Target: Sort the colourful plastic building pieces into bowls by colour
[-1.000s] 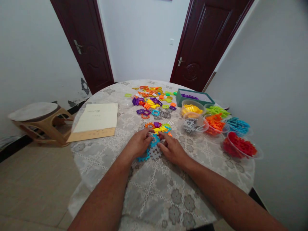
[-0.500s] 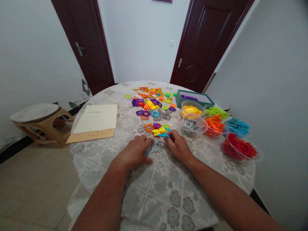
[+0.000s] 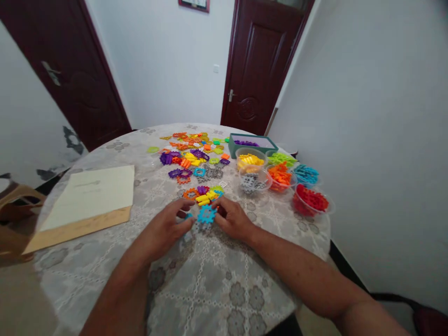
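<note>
Tablecloth (image 3: 210, 289) of pale, grey-flowered fabric lay nearest me. On it, a grey, notched, flat plastic piece (image 3: 203, 227) showed partly hidden by the lower edge of a bright blue, toothed, square plastic frame (image 3: 202, 216); whether the two touched, I could not tell. The blue frame sat between my hands, roughly equal-sided, with no clear long axis. My right hand (image 3: 233, 219) was the nearer: its thumb and forefinger appeared closed on the frame's right edge. My left hand (image 3: 166, 226) was just off the opposite side, thumb and forefinger apart, a small bit of blue plastic (image 3: 189, 216) showing between them; I could not tell whether any finger gripped it. Just beyond lay bright yellow, stubby plastic sticks (image 3: 207, 198), and farther out, purple toothed plastic rings (image 3: 170, 173).
</note>
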`<state>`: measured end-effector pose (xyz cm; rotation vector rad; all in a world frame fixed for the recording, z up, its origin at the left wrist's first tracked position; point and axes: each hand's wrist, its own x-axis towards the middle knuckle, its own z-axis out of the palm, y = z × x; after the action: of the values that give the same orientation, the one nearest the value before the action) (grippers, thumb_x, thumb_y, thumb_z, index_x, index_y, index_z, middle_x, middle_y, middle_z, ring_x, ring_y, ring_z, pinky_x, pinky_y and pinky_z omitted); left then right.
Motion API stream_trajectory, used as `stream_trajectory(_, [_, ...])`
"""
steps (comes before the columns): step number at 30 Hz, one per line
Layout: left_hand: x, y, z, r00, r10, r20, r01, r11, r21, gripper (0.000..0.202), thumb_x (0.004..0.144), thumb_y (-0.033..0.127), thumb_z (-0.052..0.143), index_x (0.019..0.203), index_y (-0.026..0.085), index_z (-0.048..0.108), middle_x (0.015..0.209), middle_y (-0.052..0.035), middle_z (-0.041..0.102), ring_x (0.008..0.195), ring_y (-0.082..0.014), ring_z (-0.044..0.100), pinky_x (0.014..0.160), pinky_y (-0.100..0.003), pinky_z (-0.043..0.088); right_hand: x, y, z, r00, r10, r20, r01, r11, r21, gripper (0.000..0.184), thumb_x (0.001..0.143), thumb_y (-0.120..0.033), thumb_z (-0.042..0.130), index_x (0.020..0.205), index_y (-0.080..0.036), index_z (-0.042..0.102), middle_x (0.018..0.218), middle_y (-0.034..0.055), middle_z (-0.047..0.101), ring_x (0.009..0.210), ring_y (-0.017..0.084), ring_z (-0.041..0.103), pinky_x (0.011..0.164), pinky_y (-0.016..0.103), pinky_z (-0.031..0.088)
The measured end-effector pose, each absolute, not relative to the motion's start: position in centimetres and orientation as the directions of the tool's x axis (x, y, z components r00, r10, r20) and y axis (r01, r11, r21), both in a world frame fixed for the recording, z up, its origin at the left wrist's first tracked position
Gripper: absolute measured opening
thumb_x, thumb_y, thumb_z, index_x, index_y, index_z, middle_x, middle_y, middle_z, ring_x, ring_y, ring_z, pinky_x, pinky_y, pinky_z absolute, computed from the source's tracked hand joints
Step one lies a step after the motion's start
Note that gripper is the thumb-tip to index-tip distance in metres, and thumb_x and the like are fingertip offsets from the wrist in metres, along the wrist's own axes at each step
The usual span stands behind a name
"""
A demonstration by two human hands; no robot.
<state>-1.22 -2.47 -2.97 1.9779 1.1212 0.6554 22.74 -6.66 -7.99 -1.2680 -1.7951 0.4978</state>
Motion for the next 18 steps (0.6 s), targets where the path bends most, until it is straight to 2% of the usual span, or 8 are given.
stream_trajectory(4, [-0.6,-2.5,-1.6,0.39,0.918,-0.075,0.243,-0.024,0.97,0.045,0.085,0.053,0.074,0.12,0.025,0.069,0.117,-0.0064,0.074,0.1,-0.0255,0.07,0.082,-0.035,0.056,21.8,-7.2,-7.6,-0.166,0.806,0.568,0.482,0.568,-0.667,0.028,0.08,-0.013,0.058,0.106,-0.024,0.059,0.09,-0.0014,0.064,0.069,0.012,0.057,0.069,0.025,0.047])
stream_trajectory(6, [-0.2,-3.0,-1.4,0.389,0.909,-0.151,0.092,0.124,0.988,0.043,0.083,0.05,0.077,0.116,0.025,0.068,0.112,-0.0043,0.074,0.092,-0.022,0.07,0.074,-0.031,0.055,21.2,-7.4,-7.5,-0.192,0.743,0.642,0.47,0.644,-0.604,0.029,0.081,-0.013,0.058,0.108,-0.024,0.057,0.1,0.0021,0.065,0.073,0.013,0.058,0.071,0.026,0.05])
stream_trajectory(8, [0.4,-3.6,-1.5,0.431,0.881,-0.197,-0.008,0.222,0.975,0.041,0.082,0.046,0.079,0.115,0.024,0.068,0.107,-0.0031,0.074,0.087,-0.0198,0.069,0.071,-0.029,0.053,20.8,-7.4,-7.4,-0.241,0.701,0.672,0.476,0.688,-0.547,0.028,0.083,-0.014,0.058,0.11,-0.025,0.056,0.102,0.0033,0.065,0.079,0.015,0.059,0.077,0.029,0.052])
stream_trajectory(10, [1.1,-4.0,-1.8,0.453,0.867,-0.207,-0.044,0.254,0.966,0.041,0.081,0.045,0.081,0.114,0.023,0.068,0.101,-0.0028,0.074,0.085,-0.0193,0.069,0.071,-0.029,0.053,20.5,-7.3,-7.5,-0.273,0.711,0.648,0.498,0.681,-0.537,0.027,0.085,-0.013,0.058,0.109,-0.026,0.056,0.099,0.003,0.064,0.086,0.018,0.06,0.083,0.032,0.052])
stream_trajectory(13, [1.9,-4.3,-2.1,0.411,0.897,-0.163,-0.066,0.208,0.976,0.043,0.073,0.038,0.084,0.11,0.02,0.07,0.1,-0.0035,0.075,0.089,-0.0204,0.07,0.076,-0.03,0.053,20.4,-7.1,-7.8,-0.25,0.779,0.576,0.526,0.608,-0.594,0.026,0.086,-0.012,0.056,0.108,-0.026,0.057,0.102,0.004,0.064,0.094,0.02,0.061,0.087,0.035,0.052])
stream_trajectory(15, [2.0,-4.2,-2.3,0.409,0.903,-0.134,-0.062,0.174,0.983,0.046,0.071,0.032,0.083,0.113,0.02,0.07,0.106,-0.0051,0.076,0.094,-0.0219,0.071,0.081,-0.032,0.054,20.3,-7.1,-7.8,-0.247,0.787,0.566,0.503,0.603,-0.619,0.027,0.087,-0.01,0.054,0.11,-0.025,0.058,0.107,0.0057,0.065,0.097,0.02,0.061,0.088,0.036,0.053])
stream_trajectory(18, [1.8,-3.9,-2.5,0.349,0.932,-0.098,-0.072,0.131,0.989,0.044,0.069,0.022,0.076,0.113,0.02,0.07,0.105,-0.0041,0.076,0.091,-0.0194,0.07,0.079,-0.03,0.053,20.0,-7.7,-7.4,-0.273,0.757,0.594,0.423,0.649,-0.632,0.033,0.087,-0.009,0.055,0.116,-0.026,0.059,0.121,0.0086,0.064,0.103,0.021,0.062,0.087,0.036,0.054])
